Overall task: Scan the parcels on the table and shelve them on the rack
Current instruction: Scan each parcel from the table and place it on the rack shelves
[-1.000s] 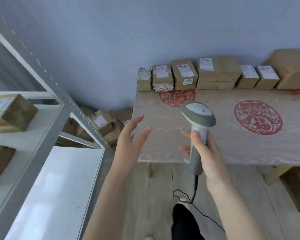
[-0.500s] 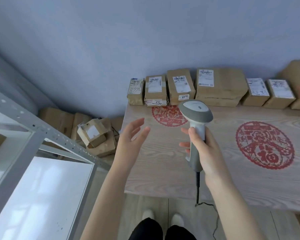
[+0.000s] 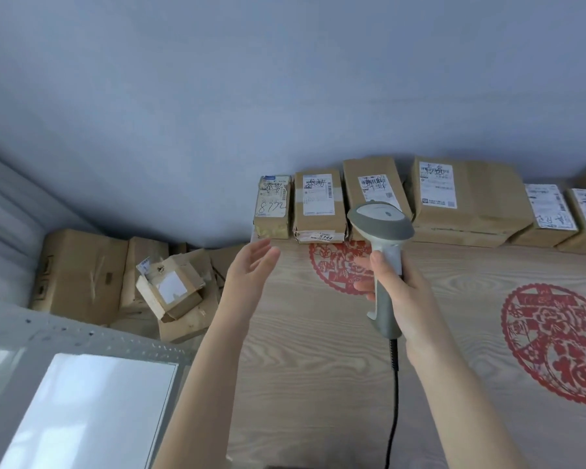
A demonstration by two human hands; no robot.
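one corner of a grey perforated-metal rack (image 3: 82, 335) with a white shelf board (image 3: 92, 411) fills the lower left. behind it, on the floor by the blue-grey wall, lies a heap of worn brown cardboard boxes (image 3: 82, 272), one of them tilted with a blank white label facing up. just right of the heap, the left hand (image 3: 251, 269) hovers at the left edge of the pale wood-grain table (image 3: 318, 384). its palm is turned inward and its fingers are straight and loosely spread, holding nothing and touching nothing. at the back of the table, against the wall, stands a row of brown cardboard parcels (image 3: 471, 198) with white shipping labels. the leftmost small parcel (image 3: 273, 211) bears a handwritten number and the next parcel (image 3: 318, 201) a sticker reading 5144. the third is partly hidden behind the head of a grey-and-white pistol-shaped barcode scanner (image 3: 381, 221). the right hand (image 3: 400, 292) has its fingers wrapped round the scanner's handle, holding it upright above the table, near the row. a black cable (image 3: 394, 384) hangs from its base. two round red paper-cut decorations (image 3: 555, 343) lie flat on the tabletop, one beneath the hands and one further right.
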